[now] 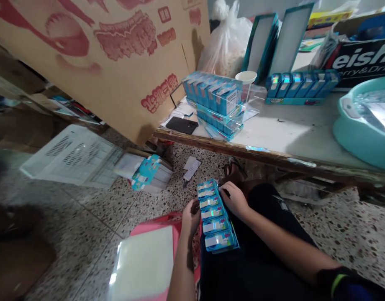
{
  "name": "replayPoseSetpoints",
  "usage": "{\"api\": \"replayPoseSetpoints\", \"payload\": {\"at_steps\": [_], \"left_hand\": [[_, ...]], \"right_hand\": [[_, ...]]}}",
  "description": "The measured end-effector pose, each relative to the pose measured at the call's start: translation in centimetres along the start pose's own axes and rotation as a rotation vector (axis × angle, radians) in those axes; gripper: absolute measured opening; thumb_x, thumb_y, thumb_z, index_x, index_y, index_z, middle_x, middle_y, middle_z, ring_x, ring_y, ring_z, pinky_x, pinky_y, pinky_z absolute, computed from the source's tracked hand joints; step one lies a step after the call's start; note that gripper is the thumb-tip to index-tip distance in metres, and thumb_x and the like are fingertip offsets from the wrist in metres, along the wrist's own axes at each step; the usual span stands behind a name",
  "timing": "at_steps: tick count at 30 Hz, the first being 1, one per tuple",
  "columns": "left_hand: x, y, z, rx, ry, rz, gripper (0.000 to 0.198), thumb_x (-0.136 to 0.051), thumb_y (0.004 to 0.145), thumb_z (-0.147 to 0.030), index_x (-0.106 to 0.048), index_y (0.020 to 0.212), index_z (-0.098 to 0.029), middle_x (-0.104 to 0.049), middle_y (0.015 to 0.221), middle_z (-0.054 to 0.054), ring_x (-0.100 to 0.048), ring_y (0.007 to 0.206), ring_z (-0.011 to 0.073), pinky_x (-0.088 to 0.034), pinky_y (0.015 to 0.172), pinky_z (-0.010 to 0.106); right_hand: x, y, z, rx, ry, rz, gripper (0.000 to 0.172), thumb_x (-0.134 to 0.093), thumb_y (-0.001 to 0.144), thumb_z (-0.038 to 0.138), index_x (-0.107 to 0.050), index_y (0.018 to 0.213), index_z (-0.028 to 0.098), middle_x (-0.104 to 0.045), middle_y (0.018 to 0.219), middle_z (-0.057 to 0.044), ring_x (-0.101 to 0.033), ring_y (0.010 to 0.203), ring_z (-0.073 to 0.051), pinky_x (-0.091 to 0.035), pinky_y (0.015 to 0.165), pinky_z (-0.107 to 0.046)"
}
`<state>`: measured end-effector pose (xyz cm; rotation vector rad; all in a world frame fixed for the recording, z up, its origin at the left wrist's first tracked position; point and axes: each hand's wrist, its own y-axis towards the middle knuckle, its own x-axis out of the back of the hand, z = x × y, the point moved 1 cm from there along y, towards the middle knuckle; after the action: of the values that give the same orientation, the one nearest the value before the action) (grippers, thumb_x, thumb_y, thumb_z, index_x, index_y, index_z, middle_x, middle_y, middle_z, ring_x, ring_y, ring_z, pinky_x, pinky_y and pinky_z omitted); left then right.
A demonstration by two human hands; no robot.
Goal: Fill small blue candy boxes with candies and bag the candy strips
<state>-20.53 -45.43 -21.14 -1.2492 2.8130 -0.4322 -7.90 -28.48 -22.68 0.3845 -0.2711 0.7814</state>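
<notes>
On my lap rests a blue display box [219,223] with a row of several small blue packs, their pale labels facing up. My left hand [191,215] grips its left side, with fingertips partly hidden behind the edge. At the far right corner, my right hand [234,200] has its fingers curled in against the box's side. Ahead on the table, filled blue display boxes [217,98] are stacked in clear wrap. Another filled display box [301,88] stands further right.
A table edge [274,156] runs across in front. On it are a black phone [182,125], a paper cup [246,77] and a turquoise basin [365,133]. A large carton [117,62] leans at left. A red stool [167,219] bears a pale sheet [145,263]; a white basket [76,156] stands beyond.
</notes>
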Motion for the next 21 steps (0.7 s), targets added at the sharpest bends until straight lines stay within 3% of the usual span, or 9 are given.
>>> {"api": "replayPoseSetpoints", "payload": {"at_steps": [8, 14, 21], "left_hand": [[-1.1, -0.4, 0.5, -0.042, 0.019, -0.098, 0.044, -0.076, 0.072, -0.043, -0.072, 0.106, -0.015, -0.075, 0.107, 0.013, -0.071, 0.1, 0.0271, -0.055, 0.089, 0.037], [-1.5, -0.6, 2.9, -0.112, 0.14, -0.262, 0.026, -0.072, 0.073, -0.044, -0.071, 0.076, -0.018, -0.072, 0.09, 0.008, -0.066, 0.092, 0.0248, -0.052, 0.087, 0.035], [-2.0, -0.7, 4.1, -0.11, 0.203, -0.298, 0.024, -0.062, 0.082, -0.042, -0.069, 0.083, -0.019, -0.071, 0.09, 0.008, -0.066, 0.09, 0.0241, -0.053, 0.085, 0.036]], "right_hand": [[-1.1, -1.1, -1.7, -0.074, -0.008, -0.001, 0.014, -0.045, 0.093, 0.02, -0.058, 0.089, 0.021, -0.062, 0.09, -0.008, -0.059, 0.088, -0.022, -0.049, 0.083, -0.034], [-2.0, -1.0, -3.5, -0.187, -0.018, -0.003, 0.013, -0.048, 0.083, 0.018, -0.059, 0.09, 0.02, -0.067, 0.094, -0.009, -0.063, 0.092, -0.024, -0.051, 0.087, -0.036], [-1.6, -1.2, -3.8, -0.274, -0.027, 0.038, 0.021, -0.044, 0.086, 0.03, -0.063, 0.08, 0.021, -0.072, 0.086, -0.009, -0.068, 0.084, -0.024, -0.053, 0.081, -0.035]]}}
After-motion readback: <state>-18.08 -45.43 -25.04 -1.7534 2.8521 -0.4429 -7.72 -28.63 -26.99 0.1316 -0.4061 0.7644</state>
